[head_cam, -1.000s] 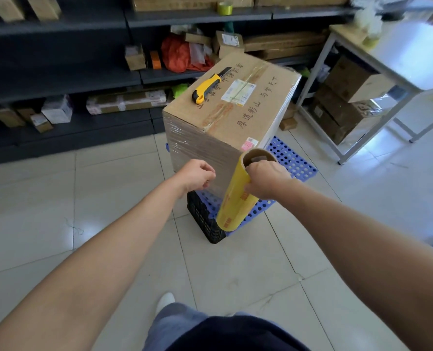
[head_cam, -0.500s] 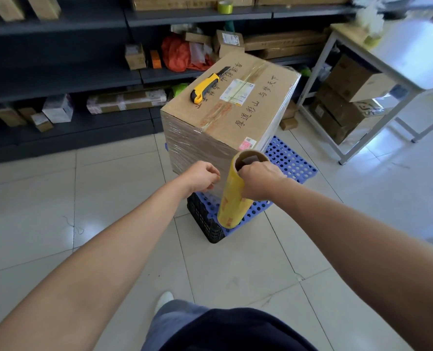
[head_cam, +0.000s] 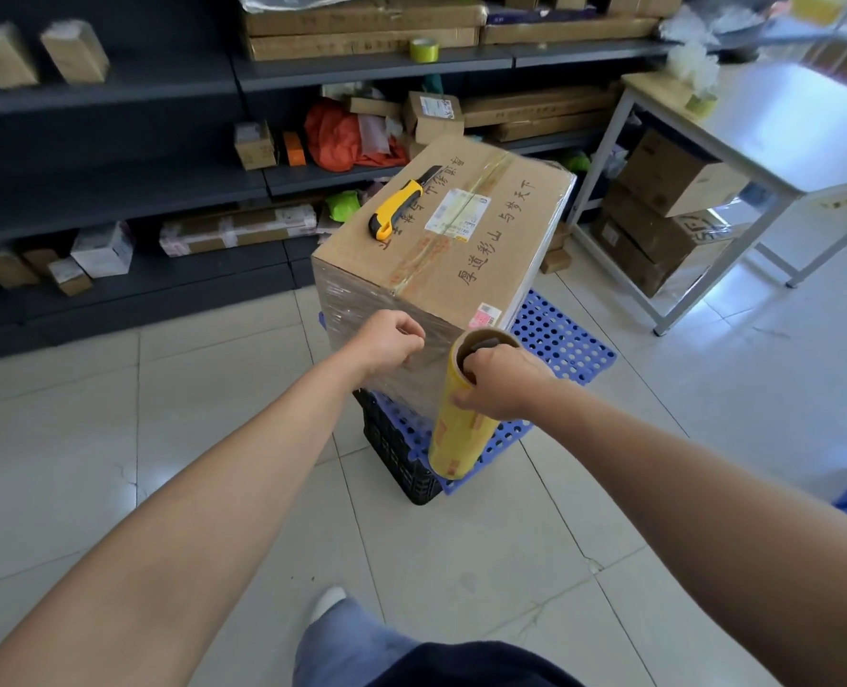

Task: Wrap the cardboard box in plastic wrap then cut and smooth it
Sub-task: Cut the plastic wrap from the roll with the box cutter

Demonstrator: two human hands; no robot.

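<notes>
Cardboard box [head_cam: 466, 240] stands on blue perforated pallet [head_cam: 560, 339] over black crate [head_cam: 396, 453], in front of shelves. Box sides sheathed in plastic film [head_cam: 352, 304]; top bare, yellow utility knife [head_cam: 396, 210] lying on it. Right hand [head_cam: 503, 384] grasps plastic wrap roll [head_cam: 461, 438] at upper end, fingers hooked into core; roll tilted, just beside box's near corner. Left hand [head_cam: 387, 342] curled against wrapped near face; whether it pinches film, cannot tell.
</notes>
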